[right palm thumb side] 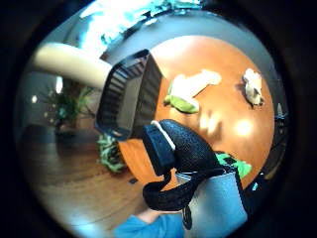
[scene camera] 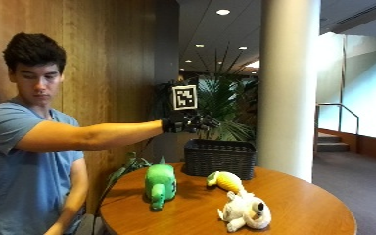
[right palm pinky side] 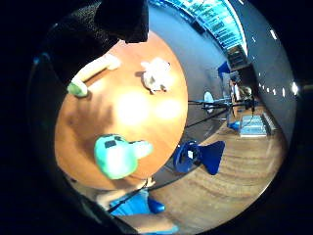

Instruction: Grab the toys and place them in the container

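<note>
Left to right on the tabletop (scene camera: 305, 205): green toy (scene camera: 160, 182); yellow toy (scene camera: 227, 181); white toy (scene camera: 245, 211); all outside the dark basket (scene camera: 219, 157); right hand (scene camera: 187, 122) hovers above, fingers relaxed, holding nothing; no toy visibly binned.

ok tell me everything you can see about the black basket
The black basket is a rectangular container with ribbed, woven-looking walls and an open top. It stands upright at the far edge of the round wooden table, in front of the white pillar. Its inside is not visible in the outside view. Nothing touches it: the yellow and green plush toy lies just in front, and the gloved right hand hovers above.
</note>
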The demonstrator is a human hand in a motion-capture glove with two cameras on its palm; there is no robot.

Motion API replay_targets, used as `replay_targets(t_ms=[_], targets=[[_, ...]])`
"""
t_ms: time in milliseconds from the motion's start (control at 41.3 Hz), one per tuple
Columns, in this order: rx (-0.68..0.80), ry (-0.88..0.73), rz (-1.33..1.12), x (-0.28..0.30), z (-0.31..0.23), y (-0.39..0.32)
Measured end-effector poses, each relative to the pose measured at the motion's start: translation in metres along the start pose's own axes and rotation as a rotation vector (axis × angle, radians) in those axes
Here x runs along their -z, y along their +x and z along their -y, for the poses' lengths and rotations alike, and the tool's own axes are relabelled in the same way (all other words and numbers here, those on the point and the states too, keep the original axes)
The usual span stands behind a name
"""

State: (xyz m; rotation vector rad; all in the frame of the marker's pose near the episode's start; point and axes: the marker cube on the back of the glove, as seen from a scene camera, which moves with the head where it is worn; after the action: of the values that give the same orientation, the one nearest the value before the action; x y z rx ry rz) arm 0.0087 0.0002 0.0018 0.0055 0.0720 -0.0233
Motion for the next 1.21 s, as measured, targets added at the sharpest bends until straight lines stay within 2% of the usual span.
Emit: replay_targets(t_ms=[145, 266, 339, 387, 484, 677, 774, 895, 992, 1088, 1209], targets=[[-0.125, 0.005, -0.027, -0.001, 0.005, 0.006], [-0.002, -0.002, 0.024, 0.002, 0.0, 0.003], [-0.022, -0.008, 0.049, 0.003, 0.0, 0.0], [-0.018, -0.008, 0.031, 0.002, 0.001, 0.003], [0.092, -0.01, -0.066, -0.003, -0.002, 0.019], [0.004, -0.064, -0.051, -0.008, -0.003, 0.027], [0.021, -0.083, -0.111, -0.011, -0.014, 0.037], [0.024, -0.111, -0.011, -0.014, -0.032, 0.035], [0.157, -0.178, -0.046, -0.031, -0.059, 0.058], [0.04, -0.248, -0.082, -0.054, -0.077, 0.073], [0.046, -0.293, -0.097, -0.077, -0.1, 0.083]])
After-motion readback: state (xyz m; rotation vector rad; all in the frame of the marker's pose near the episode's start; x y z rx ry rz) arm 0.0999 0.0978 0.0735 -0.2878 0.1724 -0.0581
